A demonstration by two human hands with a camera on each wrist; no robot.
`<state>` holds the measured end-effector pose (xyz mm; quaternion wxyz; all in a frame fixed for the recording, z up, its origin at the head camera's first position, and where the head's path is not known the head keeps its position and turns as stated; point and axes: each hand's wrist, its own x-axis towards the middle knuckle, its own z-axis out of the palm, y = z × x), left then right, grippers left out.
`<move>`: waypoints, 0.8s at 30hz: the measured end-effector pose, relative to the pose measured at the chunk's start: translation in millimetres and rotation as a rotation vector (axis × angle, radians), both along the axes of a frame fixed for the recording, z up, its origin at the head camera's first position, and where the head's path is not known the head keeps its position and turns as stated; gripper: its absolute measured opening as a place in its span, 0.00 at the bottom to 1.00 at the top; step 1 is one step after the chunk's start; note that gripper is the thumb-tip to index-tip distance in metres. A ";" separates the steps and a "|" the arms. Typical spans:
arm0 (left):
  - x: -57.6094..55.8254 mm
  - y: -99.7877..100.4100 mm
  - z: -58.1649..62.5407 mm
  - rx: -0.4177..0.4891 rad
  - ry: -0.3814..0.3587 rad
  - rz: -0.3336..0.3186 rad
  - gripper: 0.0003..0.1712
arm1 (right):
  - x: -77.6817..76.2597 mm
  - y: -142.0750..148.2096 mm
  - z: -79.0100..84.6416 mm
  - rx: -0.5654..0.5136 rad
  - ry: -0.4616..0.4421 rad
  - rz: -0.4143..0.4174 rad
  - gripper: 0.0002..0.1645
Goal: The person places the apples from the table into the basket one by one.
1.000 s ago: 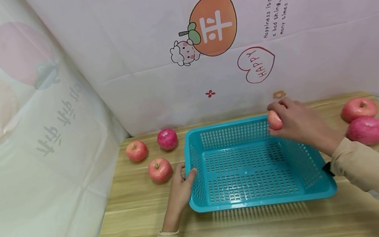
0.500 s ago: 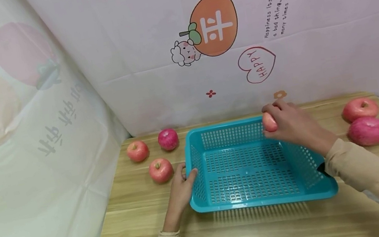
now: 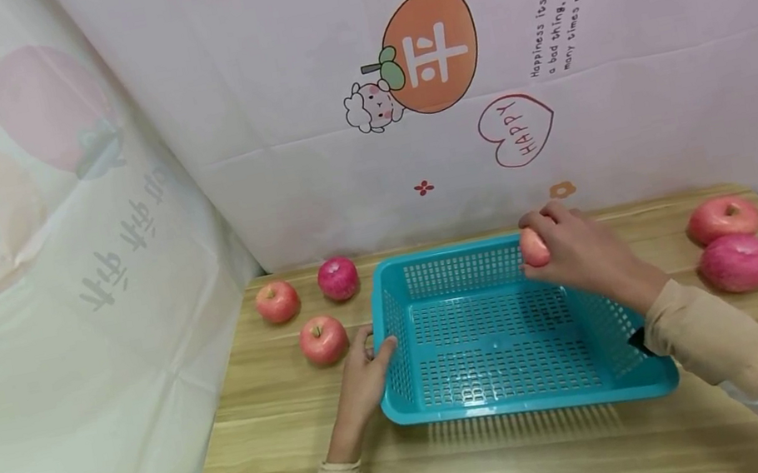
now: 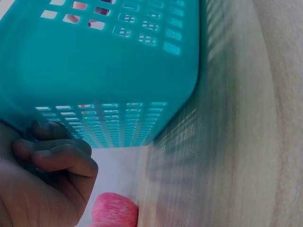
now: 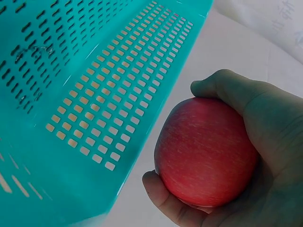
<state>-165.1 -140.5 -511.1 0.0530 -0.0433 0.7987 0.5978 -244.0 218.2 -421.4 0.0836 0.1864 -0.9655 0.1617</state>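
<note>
A turquoise perforated plastic basket [image 3: 531,407] rests on the wooden table with nothing lying in it. My left hand [image 3: 361,375] grips its left side, thumb on the rim; in the left wrist view the curled fingers [image 4: 66,158] are under the rim, outside the wall. With my right hand [image 3: 591,254] I hold a red apple [image 3: 534,247] above the basket's far right corner. Up close in the right wrist view, thumb and fingers wrap around the apple [image 5: 206,151], which is beside the basket's rim.
Left of the basket lie two red apples [image 3: 277,302] [image 3: 324,340] and a deep-pink round fruit [image 3: 338,279]. At the far right, a red apple [image 3: 723,219] touches a pink oblong fruit [image 3: 739,262]. A printed white cloth [image 3: 311,198] hangs behind the table.
My right hand has shifted a little to the left with the apple, coming further over the basket's far edge. The left hand keeps its hold and the basket stays in place.
</note>
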 end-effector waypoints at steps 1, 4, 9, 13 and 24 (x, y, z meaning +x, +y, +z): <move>0.0 0.0 0.0 -0.002 0.000 0.000 0.26 | -0.2 -0.7 -0.4 -0.001 0.002 0.002 0.39; 0.2 -0.1 0.3 -0.003 0.002 -0.002 0.26 | -1.0 -3.3 -1.2 0.000 0.005 0.010 0.39; 0.0 -0.3 0.9 0.000 0.003 -0.002 0.26 | -1.8 -9.7 -3.2 0.014 0.005 0.015 0.39; -0.3 -0.7 0.1 0.003 0.002 0.003 0.26 | -1.7 -15.7 -5.1 0.005 -0.004 0.023 0.38; 0.4 -0.1 -0.6 0.009 0.014 0.002 0.27 | 0.8 -29.7 -10.9 -0.022 -0.029 0.044 0.40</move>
